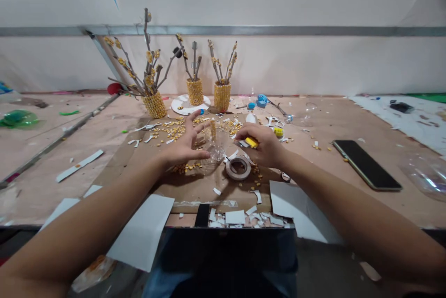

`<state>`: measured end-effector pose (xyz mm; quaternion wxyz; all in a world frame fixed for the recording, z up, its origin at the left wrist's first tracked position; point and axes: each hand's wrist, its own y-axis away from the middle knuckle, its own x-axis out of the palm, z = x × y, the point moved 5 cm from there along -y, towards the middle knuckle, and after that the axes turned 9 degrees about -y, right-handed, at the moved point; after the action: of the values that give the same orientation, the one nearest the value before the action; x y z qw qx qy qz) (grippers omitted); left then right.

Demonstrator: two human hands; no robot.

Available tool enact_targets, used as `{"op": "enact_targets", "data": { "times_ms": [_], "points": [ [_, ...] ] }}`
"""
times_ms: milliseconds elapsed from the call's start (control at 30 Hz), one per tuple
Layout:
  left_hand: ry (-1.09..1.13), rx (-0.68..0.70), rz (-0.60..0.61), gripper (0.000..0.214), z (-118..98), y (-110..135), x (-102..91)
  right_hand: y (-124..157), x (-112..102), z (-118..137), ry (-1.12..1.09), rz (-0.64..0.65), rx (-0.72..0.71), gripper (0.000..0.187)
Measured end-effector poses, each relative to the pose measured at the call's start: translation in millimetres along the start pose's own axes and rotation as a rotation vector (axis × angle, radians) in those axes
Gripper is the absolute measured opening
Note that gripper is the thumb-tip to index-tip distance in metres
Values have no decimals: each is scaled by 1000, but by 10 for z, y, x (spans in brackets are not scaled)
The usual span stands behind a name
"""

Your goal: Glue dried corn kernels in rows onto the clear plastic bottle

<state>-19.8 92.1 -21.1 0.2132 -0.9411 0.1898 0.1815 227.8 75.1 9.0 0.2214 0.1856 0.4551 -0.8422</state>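
My left hand [188, 144] is held with its fingers spread, over the scattered corn kernels. Beside its fingertips stands a clear plastic piece [218, 147], like part of a cut bottle, with a strip of kernels on it; whether the thumb touches it I cannot tell. My right hand [266, 147] is closed around a yellow utility knife [251, 142], its grey end pointing left toward the plastic. Just below the knife lies a roll of tape [238, 168] on the cardboard sheet [202, 188]. White paper scraps lie around both hands.
Kernel-covered pots with twigs stand at the back: a large one [154, 105], a middle one [195, 92] on a white disc [181, 104], and a right one [222, 96]. A phone [367, 164] and a clear bottle [427, 175] lie right. White sheets [144, 228] overhang the front edge.
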Motion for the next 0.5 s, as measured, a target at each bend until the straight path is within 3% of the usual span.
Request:
{"op": "enact_targets", "data": {
  "times_ms": [100, 200, 300, 400, 500],
  "points": [
    [159, -98, 126, 127, 49, -60, 106, 11, 16, -33, 5, -18, 16, 12],
    [240, -125, 165, 125, 12, -105, 155, 6, 11, -41, 6, -29, 18, 12],
    [286, -148, 95, 119, -3, -127, 117, -6, 0, -16, 1, -42, 5, 14],
    [454, -163, -32, 103, 6, -112, 56, -16, 16, 64, -36, -53, -15, 16],
    [599, -178, -81, 92, -12, -66, 70, -18, 78, 193, -89, -30, -36, 18]
  ]
}}
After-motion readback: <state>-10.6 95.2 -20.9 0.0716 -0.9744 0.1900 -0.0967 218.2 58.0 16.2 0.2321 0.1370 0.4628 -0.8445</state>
